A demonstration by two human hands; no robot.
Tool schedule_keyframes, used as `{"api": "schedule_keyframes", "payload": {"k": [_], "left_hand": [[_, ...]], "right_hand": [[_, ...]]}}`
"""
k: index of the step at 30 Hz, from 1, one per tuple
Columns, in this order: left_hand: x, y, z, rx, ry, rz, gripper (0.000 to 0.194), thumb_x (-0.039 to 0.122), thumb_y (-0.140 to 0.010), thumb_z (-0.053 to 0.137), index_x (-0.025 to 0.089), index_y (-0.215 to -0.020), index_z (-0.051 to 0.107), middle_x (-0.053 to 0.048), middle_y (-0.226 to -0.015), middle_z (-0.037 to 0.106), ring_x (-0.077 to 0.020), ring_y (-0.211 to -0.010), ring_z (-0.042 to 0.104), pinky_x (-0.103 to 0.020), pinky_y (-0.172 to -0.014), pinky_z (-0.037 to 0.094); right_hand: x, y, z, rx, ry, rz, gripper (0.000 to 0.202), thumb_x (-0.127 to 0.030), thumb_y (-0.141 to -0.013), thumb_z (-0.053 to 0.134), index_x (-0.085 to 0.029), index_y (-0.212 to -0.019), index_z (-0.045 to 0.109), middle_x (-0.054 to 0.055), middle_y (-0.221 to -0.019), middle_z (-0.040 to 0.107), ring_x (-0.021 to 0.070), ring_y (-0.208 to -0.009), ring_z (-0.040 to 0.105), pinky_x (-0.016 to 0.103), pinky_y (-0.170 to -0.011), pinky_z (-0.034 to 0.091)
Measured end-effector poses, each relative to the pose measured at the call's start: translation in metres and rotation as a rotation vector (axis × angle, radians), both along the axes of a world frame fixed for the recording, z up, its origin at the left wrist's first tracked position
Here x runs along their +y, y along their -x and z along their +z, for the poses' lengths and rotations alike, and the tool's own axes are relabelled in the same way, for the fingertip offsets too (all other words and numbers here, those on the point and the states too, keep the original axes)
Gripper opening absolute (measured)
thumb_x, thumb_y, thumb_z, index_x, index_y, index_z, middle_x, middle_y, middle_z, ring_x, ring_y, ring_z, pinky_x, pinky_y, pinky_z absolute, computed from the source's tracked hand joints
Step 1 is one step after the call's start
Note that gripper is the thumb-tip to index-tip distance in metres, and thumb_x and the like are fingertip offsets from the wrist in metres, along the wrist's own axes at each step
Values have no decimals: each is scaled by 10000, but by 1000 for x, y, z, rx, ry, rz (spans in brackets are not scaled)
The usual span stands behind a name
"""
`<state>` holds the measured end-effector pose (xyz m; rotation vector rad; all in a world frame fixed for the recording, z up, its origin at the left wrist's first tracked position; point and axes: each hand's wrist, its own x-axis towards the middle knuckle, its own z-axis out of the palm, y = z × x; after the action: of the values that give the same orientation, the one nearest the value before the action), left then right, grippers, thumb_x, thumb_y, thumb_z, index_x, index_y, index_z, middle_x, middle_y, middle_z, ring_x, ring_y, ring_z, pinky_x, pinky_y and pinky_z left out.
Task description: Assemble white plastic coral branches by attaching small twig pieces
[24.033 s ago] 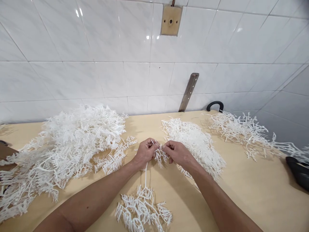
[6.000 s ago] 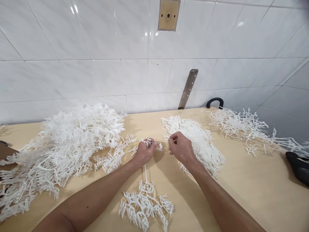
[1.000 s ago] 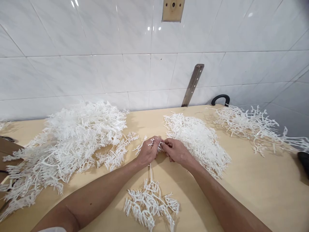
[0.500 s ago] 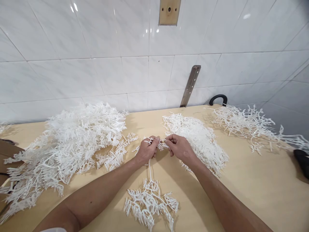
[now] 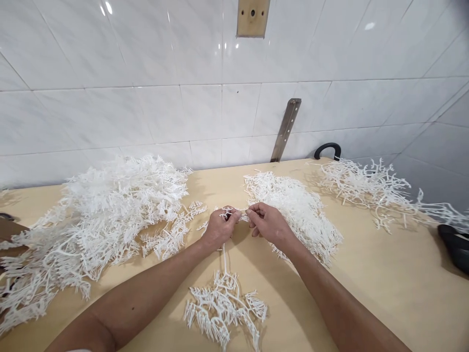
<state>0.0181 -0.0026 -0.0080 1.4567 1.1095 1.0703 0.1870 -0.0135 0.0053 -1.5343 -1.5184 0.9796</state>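
My left hand is closed in a pinch on a white branched plastic sprig, whose thin tips poke out above the fingers. Close beside it on the right, my right hand pinches a thin white piece at the same sprig; its fingers hide most of the grip. Below the hands, a larger white branched sprig lies on the table, its stem running up under my left hand. To the left is a big heap of white feathery sprigs. A pile of fine white pieces lies just behind my right hand.
On the right of the wooden table lie bare white branched stems. A black curved handle rises at the back edge. A black object sits at the right edge, a metal strip against the tiled wall.
Both hands still pinch at the sprig, with fewer fine tips showing between them. The whole view has shifted slightly, so everything sits a little further left.
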Motion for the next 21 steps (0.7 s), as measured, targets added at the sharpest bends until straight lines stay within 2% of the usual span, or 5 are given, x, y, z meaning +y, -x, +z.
{"api": "schedule_keyframes", "payload": {"k": [7, 11, 14, 18, 21], "left_hand": [[0, -1, -1, -25, 10, 40, 340, 500, -827, 604, 192, -689, 554, 66, -467, 455, -89, -368, 412, -229, -396, 335], [4, 0, -3, 24, -110, 36, 313, 431, -826, 612, 175, -648, 579, 29, -571, 529, -105, -517, 481, -245, -542, 394], [5, 0, -5, 62, -166, -1, 263, 399, -820, 624, 162, -705, 630, 12, -644, 569, -118, -605, 496, -250, -609, 394], [5, 0, -6, 69, -173, -3, 239, 384, -824, 634, 153, -766, 658, 4, -676, 594, -122, -630, 492, -249, -623, 394], [4, 0, -6, 81, -171, 1, 232, 369, -816, 645, 155, -728, 660, 9, -648, 578, -116, -608, 474, -248, -609, 382]], "right_hand": [[0, 1, -1, 71, 61, 40, 226, -398, -877, 552, -181, -856, 610, -39, -611, 605, 114, -431, 628, 196, -432, 406], [1, 1, -3, 128, 23, -11, 235, -414, -864, 578, -184, -849, 619, -45, -598, 592, 112, -435, 613, 201, -433, 402], [2, 1, -4, 153, 5, -15, 257, -429, -864, 581, -180, -809, 609, -38, -590, 595, 114, -439, 604, 208, -436, 403], [3, 0, -8, 129, -12, -4, 290, -455, -859, 590, -177, -779, 606, -21, -600, 617, 122, -456, 610, 211, -434, 396], [3, 0, -10, 120, -10, -1, 278, -446, -854, 594, -177, -784, 612, -19, -588, 621, 125, -453, 607, 214, -430, 395]]}}
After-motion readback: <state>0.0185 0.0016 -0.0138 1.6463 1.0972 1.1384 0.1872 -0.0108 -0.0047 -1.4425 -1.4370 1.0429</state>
